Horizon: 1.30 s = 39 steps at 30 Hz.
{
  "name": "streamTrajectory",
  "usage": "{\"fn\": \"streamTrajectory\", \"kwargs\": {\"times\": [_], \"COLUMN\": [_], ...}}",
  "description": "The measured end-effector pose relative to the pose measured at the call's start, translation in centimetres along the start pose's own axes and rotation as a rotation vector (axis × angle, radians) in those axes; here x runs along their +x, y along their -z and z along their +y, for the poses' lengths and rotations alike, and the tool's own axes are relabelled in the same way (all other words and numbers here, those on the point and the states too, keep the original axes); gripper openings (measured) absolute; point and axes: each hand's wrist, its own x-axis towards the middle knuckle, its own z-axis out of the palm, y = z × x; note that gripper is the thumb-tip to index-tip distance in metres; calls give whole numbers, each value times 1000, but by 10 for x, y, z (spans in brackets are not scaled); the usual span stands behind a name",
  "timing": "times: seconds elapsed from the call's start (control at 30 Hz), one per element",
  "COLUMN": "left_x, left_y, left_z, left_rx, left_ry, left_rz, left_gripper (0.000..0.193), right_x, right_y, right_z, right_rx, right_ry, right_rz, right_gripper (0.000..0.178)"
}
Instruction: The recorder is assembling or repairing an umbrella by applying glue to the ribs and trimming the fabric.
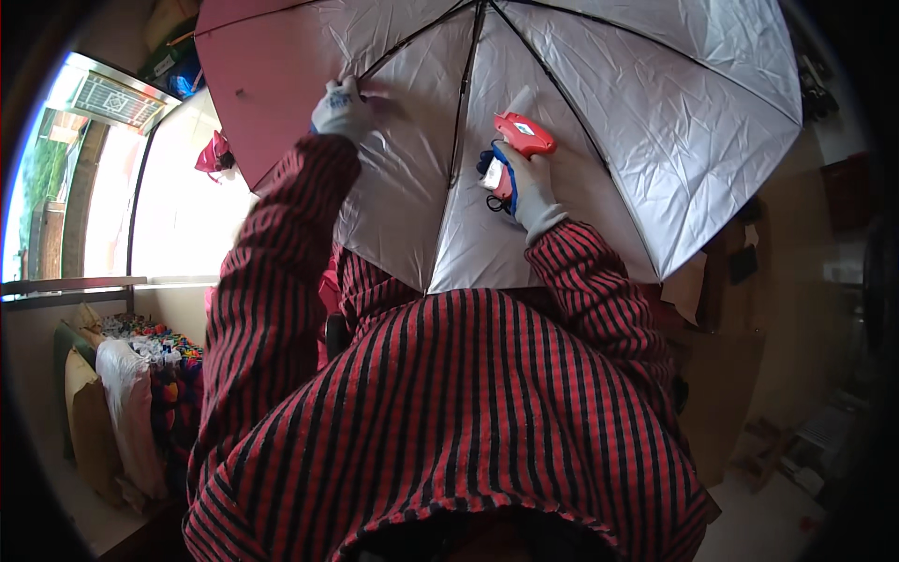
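Note:
An open umbrella [581,47] spreads before me, its silver lining crossed by thin black ribs and one panel at the left pink. My left hand [343,112], in a whitish work glove, is closed at the outer left part of the lining, beside a rib; its fingers pinch there, seemingly on the umbrella fabric. In a similar glove, my right hand [532,187] grips a red hand-held device [526,135] with a pale tip pointing up and a blue-and-white part lower down. The device lies close over the lining, between two ribs; whether it touches cannot be told.
A bright window [80,187] fills the left side. Below it stand wrapped bundles [126,403] and colourful goods [178,375]. A dark pink bag [215,155] hangs near the umbrella's left edge. Brown cardboard [688,286] sits at the right, under the umbrella's edge.

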Motion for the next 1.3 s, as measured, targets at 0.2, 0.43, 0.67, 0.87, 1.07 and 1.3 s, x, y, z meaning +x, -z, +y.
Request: {"fn": "streamTrajectory", "kwargs": {"times": [0.2, 0.43, 0.67, 0.87, 1.07, 1.3], "left_x": [-50, -29, -18, -15, -13, -16], "left_y": [4, 2, -1, 0, -6, -7], "left_z": [78, 126, 132, 133, 134, 136], "left_rx": [-331, -525, -699, -714, -660, -747], "left_ry": [-216, -189, -77, -7, 33, 19], "left_rz": [80, -63, -100, -130, -189, -145], "left_gripper": [46, 34, 23, 22, 27, 23], "right_x": [26, 42, 58, 60, 50, 101], "right_y": [-21, -48, -45, -39, -42, 0], "right_z": [-18, -35, -24, -25, -35, -20], "right_rx": [-28, -144, -153, -235, -238, 19], "right_ry": [218, 291, 408, 334, 265, -1], "right_rz": [-19, 69, 51, 10, -34, -216], "right_gripper": [15, 15, 16, 18, 19, 30]}}
